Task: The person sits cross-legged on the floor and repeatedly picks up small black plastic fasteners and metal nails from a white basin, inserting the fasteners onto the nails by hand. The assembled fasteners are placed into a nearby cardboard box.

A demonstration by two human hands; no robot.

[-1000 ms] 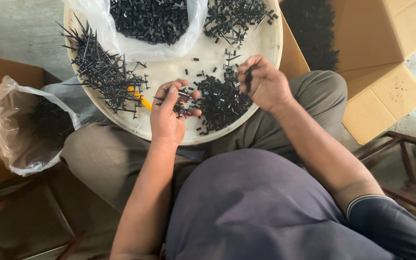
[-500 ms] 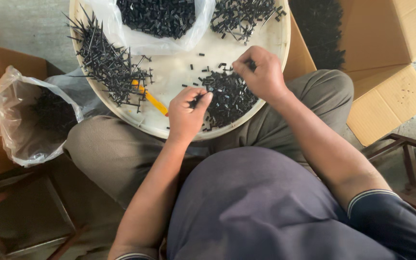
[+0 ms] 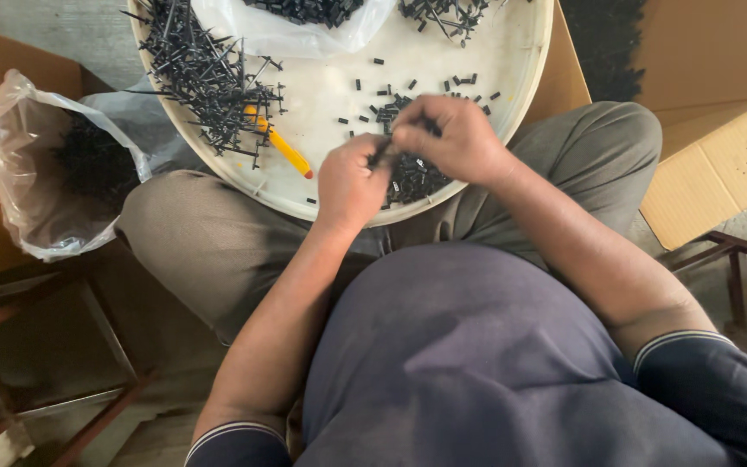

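A round cream tray rests on my lap. My left hand and my right hand meet over a heap of small black sleeves near the tray's front edge. Between the fingertips of both hands is a thin black screw-like piece; my right fingers pinch at its upper end. A pile of long black screws lies at the tray's left, with a yellow pencil-like tool beside it.
A clear plastic bag of black parts sits on a brown box at left. Another clear bag with black parts lies at the tray's far side. Cardboard boxes stand at right, above a metal frame.
My right hand has moved left from the heap to meet my left hand. The left hand has shifted slightly and now shares a black piece with the right.
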